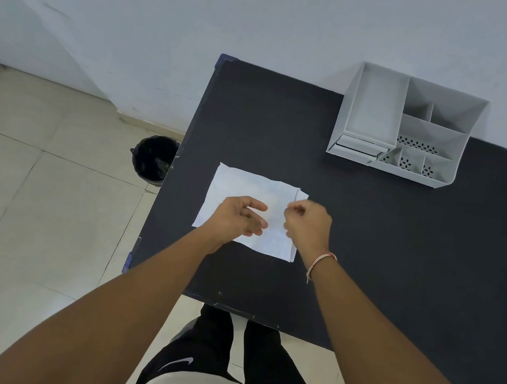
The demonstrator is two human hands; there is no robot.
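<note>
Cloth lying flat on black table, left hand lying open over it, right hand pinching its 3 o'clock edge, grey organiser sitting at 1 o'clock.

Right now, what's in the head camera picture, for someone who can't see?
Two hands meet over a white square cloth on a black table: the left hand open, the right hand curled at its right edge. A grey plastic organiser stands behind.

The left hand spreads over the white cloth; the right hand curls at the cloth's right edge.
</note>
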